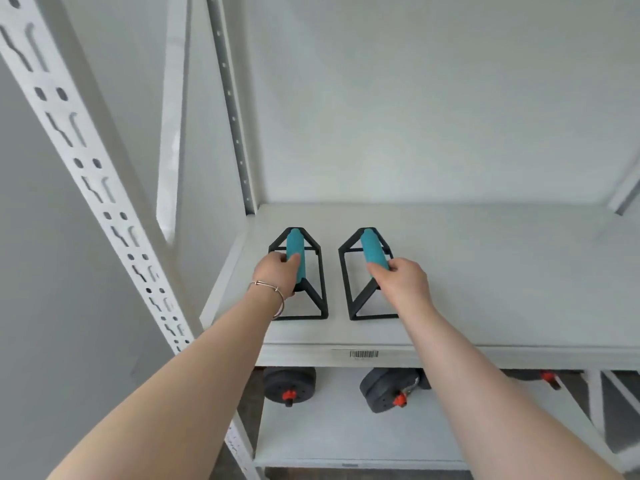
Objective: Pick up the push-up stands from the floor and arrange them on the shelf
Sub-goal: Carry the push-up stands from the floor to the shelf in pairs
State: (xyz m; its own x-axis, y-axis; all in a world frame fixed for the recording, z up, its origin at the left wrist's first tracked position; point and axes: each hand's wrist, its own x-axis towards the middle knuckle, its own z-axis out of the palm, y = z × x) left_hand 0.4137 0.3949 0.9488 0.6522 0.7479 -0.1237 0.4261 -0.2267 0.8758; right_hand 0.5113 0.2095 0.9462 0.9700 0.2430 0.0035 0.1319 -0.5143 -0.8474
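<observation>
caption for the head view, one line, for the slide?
Left hand and right hand grip teal handles of two push-up stands resting side by side on white shelf.

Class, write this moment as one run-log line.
left hand: grips left stand | right hand: grips right stand | both stands: resting on shelf, side by side

Two bare, sleeveless forearms, a thin metal bangle (273, 296) around the left wrist.
</observation>
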